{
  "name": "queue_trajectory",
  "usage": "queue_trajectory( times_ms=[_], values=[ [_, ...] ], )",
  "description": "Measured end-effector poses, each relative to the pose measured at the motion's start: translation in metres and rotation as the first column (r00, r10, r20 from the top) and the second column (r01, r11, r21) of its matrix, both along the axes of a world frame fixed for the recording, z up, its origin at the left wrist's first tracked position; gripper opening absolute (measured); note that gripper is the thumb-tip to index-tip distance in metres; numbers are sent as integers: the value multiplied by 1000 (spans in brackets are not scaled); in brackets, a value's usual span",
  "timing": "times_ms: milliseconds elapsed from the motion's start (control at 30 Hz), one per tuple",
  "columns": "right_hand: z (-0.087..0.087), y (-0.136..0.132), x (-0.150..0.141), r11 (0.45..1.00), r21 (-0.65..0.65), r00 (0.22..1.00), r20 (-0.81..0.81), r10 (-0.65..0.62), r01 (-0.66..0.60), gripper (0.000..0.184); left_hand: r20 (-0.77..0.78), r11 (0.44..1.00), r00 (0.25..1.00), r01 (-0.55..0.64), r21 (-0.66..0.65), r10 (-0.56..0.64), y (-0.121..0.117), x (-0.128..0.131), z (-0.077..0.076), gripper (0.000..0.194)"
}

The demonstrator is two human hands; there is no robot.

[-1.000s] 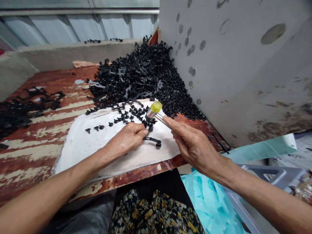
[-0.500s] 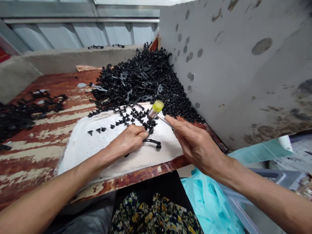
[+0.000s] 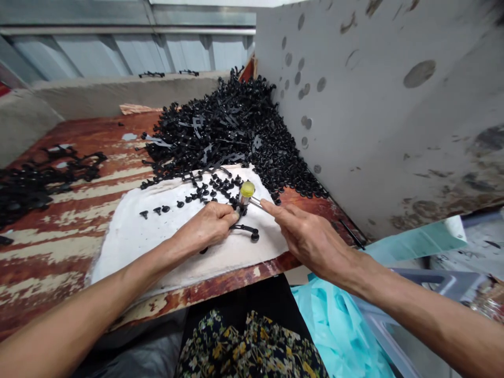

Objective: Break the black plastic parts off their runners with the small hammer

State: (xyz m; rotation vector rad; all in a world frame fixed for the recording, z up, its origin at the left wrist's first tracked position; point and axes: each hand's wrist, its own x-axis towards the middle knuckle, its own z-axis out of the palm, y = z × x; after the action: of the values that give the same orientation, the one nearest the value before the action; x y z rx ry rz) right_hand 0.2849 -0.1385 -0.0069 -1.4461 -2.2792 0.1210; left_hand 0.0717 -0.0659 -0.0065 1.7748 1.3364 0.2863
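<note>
My right hand [image 3: 305, 231] is closed around the metal handle of a small hammer [image 3: 247, 192] with a yellow face on top. The hammer head is down by the fingertips of my left hand [image 3: 214, 223], over a black plastic part; whether they touch I cannot tell. My left hand is closed on that black bracket [image 3: 246, 229], whose curved arm with a round knob sticks out to the right. Part of the bracket is hidden under my fingers. Beneath lies a white cloth pad [image 3: 129, 236], with several small black knobs [image 3: 180, 204] scattered on it.
A large heap of black parts [image 3: 212, 126] rises behind the pad, against a grey board [image 3: 354, 105] on the right. More black brackets [image 3: 51, 173] lie at the left of the worn red-brown table [image 3: 35, 252]. Turquoise material [image 3: 334, 325] sits below at the right.
The hammer has come down from a raised, tilted position to the black bracket at my left fingertips. My right hand has lowered slightly with it; my left hand stays in place.
</note>
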Motion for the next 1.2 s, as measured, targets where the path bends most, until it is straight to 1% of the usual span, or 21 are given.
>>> queue_trajectory(
  times_ms=[67, 100, 200, 267, 333, 367, 433, 500, 567, 600, 633, 667, 700, 733, 767, 800, 833, 900, 967, 1067, 1200],
  values=[
    [-2, 0, 1, 998, 61, 996, -81, -24, 29, 57, -11, 999, 1000, 13, 34, -13, 1, 1, -1, 30],
    [-2, 0, 1, 996, 80, 995, -89, -35, 42, 58, -11, 999, 1000, 17, 36, -17, 2, 1, -1, 30],
    [-3, 1, 0, 1000, 31, 1000, -27, 2, -1, 59, -10, 1000, 1000, 19, 11, -18, 2, 2, 2, 31],
    [-3, 1, 0, 999, 41, 996, -86, 32, -28, 57, -17, 1000, 1000, 14, -2, -14, 1, 3, 4, 32],
    [-4, 0, 0, 997, 82, 989, -146, 6, 6, 56, -19, 1000, 1000, 13, -3, -13, 1, 4, 6, 33],
    [-6, -1, 0, 996, 83, 991, -135, -7, 19, 57, -18, 1000, 1000, 13, -4, -13, 1, 4, 6, 32],
    [-10, -2, 1, 999, 30, 997, -70, -17, 19, 57, -8, 1000, 1000, 15, 6, -15, 1, 5, 6, 32],
    [-13, -2, 1, 1000, -26, 998, -61, -13, 12, 56, -4, 1000, 1000, 15, 27, -15, 2, 6, 5, 32],
    [-13, 0, 1, 997, -77, 989, -147, -23, 12, 57, 14, 1000, 1000, 12, 20, -12, 2, 6, 6, 32],
    [-11, 1, 0, 993, -117, 972, -231, -37, 10, 55, 34, 1000, 999, 12, -8, -11, 2, 4, 7, 32],
    [-8, 3, 0, 982, -188, 935, -349, -68, 1, 51, 68, 999, 998, 13, -50, -10, 1, 1, 9, 32],
    [-5, 6, 0, 955, -295, 848, -510, -141, -18, 46, 119, 995, 993, 14, -96, -2, 1, -3, 11, 32],
    [-1, 8, 0, 909, -411, 700, -667, -254, -61, 38, 180, 990, 984, 18, -138, 7, -1, -8, 14, 32],
    [3, 10, 0, 850, -510, 514, -767, -383, -128, 30, 244, 986, 970, 24, -166, 18, -3, -15, 18, 34],
    [5, 12, 0, 793, -575, 336, -801, -496, -199, 24, 306, 984, 952, 32, -175, 23, -5, -22, 22, 37],
    [6, 14, 0, 748, -608, 195, -794, -577, -264, 23, 357, 985, 934, 40, -167, 23, -9, -30, 25, 40],
    [6, 15, 0, 732, -613, 127, -785, -606, -298, 25, 393, 988, 919, 46, -149, 16, -13, -39, 29, 43],
    [0, 18, -1, 723, -604, 67, -781, -621, -334, 29, 426, 994, 905, 47, -100, 1, -22, -55, 34, 48],
    [-10, 20, -1, 705, -600, 14, -765, -644, -378, 33, 440, 997, 898, 30, -74, 6, -32, -69, 36, 49],
    [-23, 22, 0, 705, -569, -72, -755, -652, -424, 33, 469, 996, 882, -9, -90, 50, -44, -85, 35, 52],
    [-30, 19, 6, 719, -519, -166, -745, -646, -463, 28, 505, 986, 850, -86, -145, 149, -55, -97, 27, 53]
  ],
)
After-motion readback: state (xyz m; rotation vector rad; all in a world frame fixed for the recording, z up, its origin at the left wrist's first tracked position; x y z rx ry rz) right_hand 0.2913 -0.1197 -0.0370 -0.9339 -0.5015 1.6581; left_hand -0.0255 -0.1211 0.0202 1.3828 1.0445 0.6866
